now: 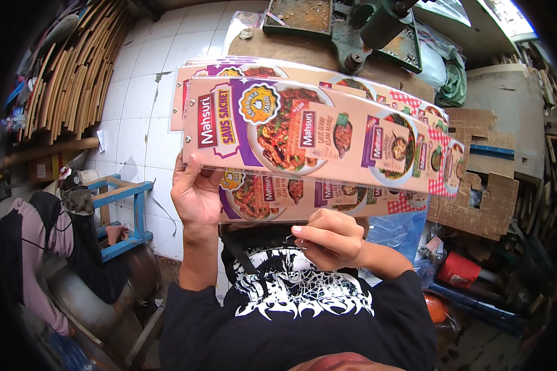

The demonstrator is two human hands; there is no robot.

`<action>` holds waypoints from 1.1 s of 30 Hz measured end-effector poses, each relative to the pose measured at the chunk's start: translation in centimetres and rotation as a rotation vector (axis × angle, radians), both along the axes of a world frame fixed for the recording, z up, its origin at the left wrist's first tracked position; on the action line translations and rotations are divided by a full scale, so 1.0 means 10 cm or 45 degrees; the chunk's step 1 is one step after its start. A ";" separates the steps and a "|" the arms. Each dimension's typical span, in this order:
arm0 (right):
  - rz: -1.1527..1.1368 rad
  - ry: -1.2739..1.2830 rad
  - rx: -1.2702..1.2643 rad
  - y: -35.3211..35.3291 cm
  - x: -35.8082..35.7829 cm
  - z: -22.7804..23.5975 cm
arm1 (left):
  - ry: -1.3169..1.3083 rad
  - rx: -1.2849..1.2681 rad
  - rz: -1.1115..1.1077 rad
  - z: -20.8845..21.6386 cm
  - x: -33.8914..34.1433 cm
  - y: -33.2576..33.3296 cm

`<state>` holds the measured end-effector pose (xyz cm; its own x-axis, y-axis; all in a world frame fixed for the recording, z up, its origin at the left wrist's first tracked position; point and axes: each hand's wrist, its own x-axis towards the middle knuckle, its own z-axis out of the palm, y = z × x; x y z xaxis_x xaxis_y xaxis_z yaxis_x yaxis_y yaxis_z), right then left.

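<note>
My left hand (195,196) is closed on the left end of a long printed sign strip (346,162), thumb on top. Food pictures cover the glossy peach and purple strip, and small metal eyelets (189,140) sit near its left edge. A stack of matching strips (178,93) lies on the worktable beyond it. Another matching strip (254,213) shows below, nearer my body. In front of my chest, my right hand (331,241) pinches a small thin metal piece (289,238), perhaps a bent wire or hook; its exact kind is unclear.
A green hand press (348,42) stands at the table's far side, between trays of small metal bits (300,15). Cut cardboard (476,204) lies at right. At left are a blue stool frame (143,213), stacked wooden strips (74,80) and another person's sleeve (34,260).
</note>
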<state>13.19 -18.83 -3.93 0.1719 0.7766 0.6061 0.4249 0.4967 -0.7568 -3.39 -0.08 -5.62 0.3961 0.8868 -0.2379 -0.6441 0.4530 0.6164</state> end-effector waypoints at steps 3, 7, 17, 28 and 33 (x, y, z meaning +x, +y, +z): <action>-0.026 0.007 -0.068 -0.02 0.00 -0.01 | 0.079 0.042 0.055 -0.05 0.02 0.10; -0.087 0.046 -0.151 0.00 0.03 -0.02 | 0.180 -0.025 0.076 -0.05 0.03 0.23; -0.373 0.011 -0.323 -0.06 0.23 0.06 | 1.261 0.543 -0.200 0.06 -0.17 0.71; -1.381 0.328 -0.036 -0.22 1.02 -0.07 | 1.815 2.008 -0.008 0.17 -0.04 0.84; -1.337 0.550 -0.392 -0.51 1.34 -0.08 | 1.855 2.096 -0.260 0.05 -0.06 0.97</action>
